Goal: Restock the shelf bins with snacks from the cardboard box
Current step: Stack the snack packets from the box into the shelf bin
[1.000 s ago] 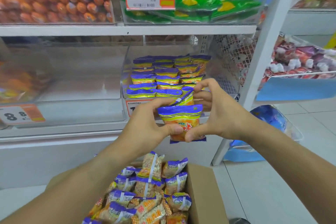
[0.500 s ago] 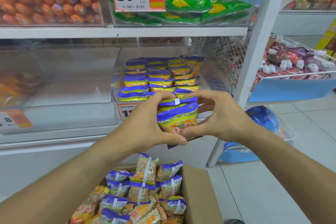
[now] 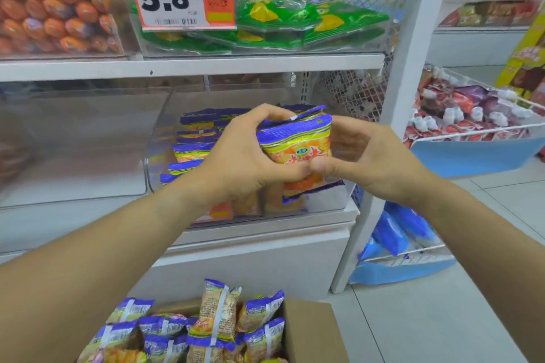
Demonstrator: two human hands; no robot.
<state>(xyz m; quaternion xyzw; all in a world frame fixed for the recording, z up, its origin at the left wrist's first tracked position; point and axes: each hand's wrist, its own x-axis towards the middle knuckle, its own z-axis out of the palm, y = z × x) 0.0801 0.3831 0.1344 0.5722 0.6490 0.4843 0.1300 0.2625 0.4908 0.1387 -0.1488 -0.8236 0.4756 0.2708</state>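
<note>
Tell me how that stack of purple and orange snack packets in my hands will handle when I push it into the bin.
The snack packets look soft and puffy, so they likely give under the grip of the left hand and right hand. The glossy film probably lets packets slide apart. They seem light, so they may topple in the clear bin.

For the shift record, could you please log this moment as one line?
both hands: left hand and right hand hold snack packets | at clear bin | cardboard box below

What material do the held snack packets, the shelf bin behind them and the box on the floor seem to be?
Snack packets: glossy printed plastic film, crinkled with crimped ends.
Shelf bin: clear rigid plastic, likely acrylic; contents show through.
Box: matte brown cardboard.
</note>
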